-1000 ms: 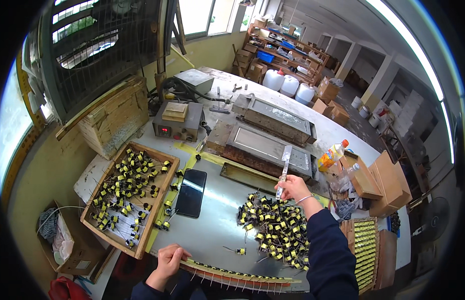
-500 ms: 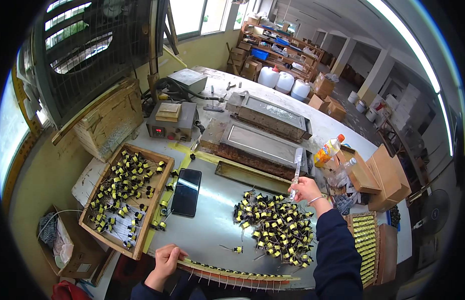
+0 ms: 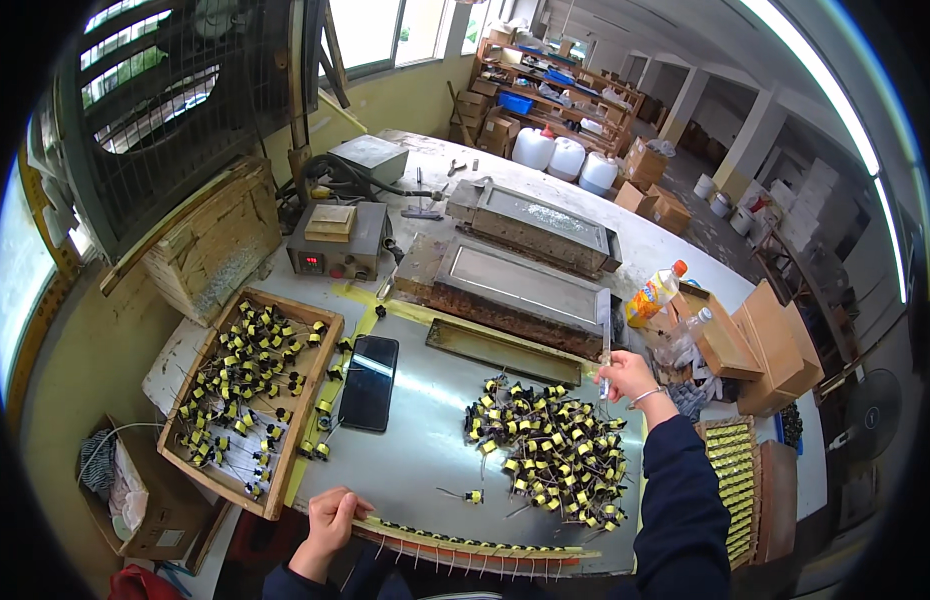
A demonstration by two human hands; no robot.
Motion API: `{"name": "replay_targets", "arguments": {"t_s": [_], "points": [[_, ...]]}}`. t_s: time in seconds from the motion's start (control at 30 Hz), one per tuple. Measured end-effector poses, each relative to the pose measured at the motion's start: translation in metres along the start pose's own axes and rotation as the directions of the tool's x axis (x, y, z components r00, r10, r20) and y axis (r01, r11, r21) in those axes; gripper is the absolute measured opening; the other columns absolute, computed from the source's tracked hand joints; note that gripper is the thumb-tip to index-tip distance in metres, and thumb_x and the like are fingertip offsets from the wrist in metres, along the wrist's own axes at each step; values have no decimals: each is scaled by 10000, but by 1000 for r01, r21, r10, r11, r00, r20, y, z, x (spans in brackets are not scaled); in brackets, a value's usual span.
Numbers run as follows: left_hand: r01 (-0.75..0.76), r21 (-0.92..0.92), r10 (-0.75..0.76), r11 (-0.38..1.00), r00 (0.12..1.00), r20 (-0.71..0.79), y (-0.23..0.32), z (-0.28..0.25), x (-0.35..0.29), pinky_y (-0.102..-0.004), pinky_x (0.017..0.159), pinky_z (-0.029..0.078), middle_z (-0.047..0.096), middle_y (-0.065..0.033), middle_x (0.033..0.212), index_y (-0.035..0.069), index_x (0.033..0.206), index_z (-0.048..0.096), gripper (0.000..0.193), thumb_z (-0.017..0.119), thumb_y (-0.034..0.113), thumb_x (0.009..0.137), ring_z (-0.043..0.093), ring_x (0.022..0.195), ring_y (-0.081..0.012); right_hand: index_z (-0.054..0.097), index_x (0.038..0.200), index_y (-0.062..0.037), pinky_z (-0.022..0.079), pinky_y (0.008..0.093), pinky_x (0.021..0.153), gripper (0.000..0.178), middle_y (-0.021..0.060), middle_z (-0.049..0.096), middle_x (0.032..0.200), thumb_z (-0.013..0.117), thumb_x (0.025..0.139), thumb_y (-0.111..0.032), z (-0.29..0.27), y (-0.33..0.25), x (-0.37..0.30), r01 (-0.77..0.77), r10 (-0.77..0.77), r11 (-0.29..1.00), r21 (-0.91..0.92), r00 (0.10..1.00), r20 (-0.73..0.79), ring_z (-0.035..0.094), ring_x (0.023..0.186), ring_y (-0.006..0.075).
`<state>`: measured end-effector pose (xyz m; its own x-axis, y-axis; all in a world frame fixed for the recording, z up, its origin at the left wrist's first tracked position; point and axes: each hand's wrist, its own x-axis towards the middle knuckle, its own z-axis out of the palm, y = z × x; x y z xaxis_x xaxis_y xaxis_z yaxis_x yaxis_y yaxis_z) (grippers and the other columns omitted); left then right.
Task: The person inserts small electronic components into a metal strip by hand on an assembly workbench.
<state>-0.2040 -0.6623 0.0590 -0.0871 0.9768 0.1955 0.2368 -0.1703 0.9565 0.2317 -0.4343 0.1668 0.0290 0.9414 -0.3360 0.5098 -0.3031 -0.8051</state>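
My right hand (image 3: pixel 630 378) is closed around the handle of a flat metal spatula (image 3: pixel 606 325). Its narrow blade points away from me, over the near end of a rectangular metal pot. At the lower left, my closed left hand (image 3: pixel 333 520) grips the left end of a long strip (image 3: pixel 485 549) set with a row of small black parts, thin wire leads sticking out along its near edge. Beyond the strip lies a heap of small yellow-and-black coils with wire leads (image 3: pixel 550 450). One loose coil (image 3: pixel 474 496) rests apart from the heap on the metal sheet.
A wooden tray (image 3: pixel 330 355) of similar coils stands on the left, beside a black phone (image 3: pixel 370 383). Two metal pots (image 3: pixel 525 287) sit at the back, near a control box (image 3: pixel 337 245). To the right are an orange-capped bottle (image 3: pixel 653 297), cartons, and a board of yellow parts (image 3: pixel 727 480).
My right hand has shifted slightly right, and the spatula has swung to stand nearly straight away from me. My left hand keeps its place at the strip.
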Motion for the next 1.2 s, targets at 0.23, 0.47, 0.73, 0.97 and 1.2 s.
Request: {"name": "replay_targets", "arguments": {"t_s": [0.23,0.47,0.73,0.97,1.2], "points": [[13,4,-13,1000,1000,0,1,7,2,-260,524,413,568,-63,574,-3,670,654,410,424,192,948,547,531,-144,546,1098,26,420,231,344,313,83,667,758,582,797,-52,-12,14,4,6,-6,1000,28,1000,-25,495,377,93],[22,2,-22,1000,1000,-3,2,14,3,-258,522,411,567,-64,576,-7,663,648,413,422,189,947,544,529,-141,555,996,36,407,240,325,206,79,661,723,564,806,-44,-22,26,8,31,-27,996,86,999,-37,498,366,97],[26,12,-26,1000,1000,-6,8,17,2,-262,526,411,564,-64,567,-6,662,649,406,420,175,943,541,530,-145,542,1142,30,377,222,353,336,75,645,739,565,823,-73,-27,27,3,-8,10,989,150,1000,-12,468,374,88],[33,-3,-33,999,999,-6,12,10,-6,-265,532,414,567,-64,573,-8,664,650,397,425,165,941,543,533,-149,563,1130,5,381,224,352,311,77,658,744,555,828,-65,-23,24,-10,1,5,982,188,1000,-30,472,373,86],[28,6,-28,1000,1000,-3,9,8,-5,-260,531,414,566,-64,576,-7,670,653,403,423,175,946,545,538,-142,598,1069,11,408,248,394,313,102,667,756,611,790,-129,-46,39,-4,120,-112,992,25,974,-195,485,371,125]]}}
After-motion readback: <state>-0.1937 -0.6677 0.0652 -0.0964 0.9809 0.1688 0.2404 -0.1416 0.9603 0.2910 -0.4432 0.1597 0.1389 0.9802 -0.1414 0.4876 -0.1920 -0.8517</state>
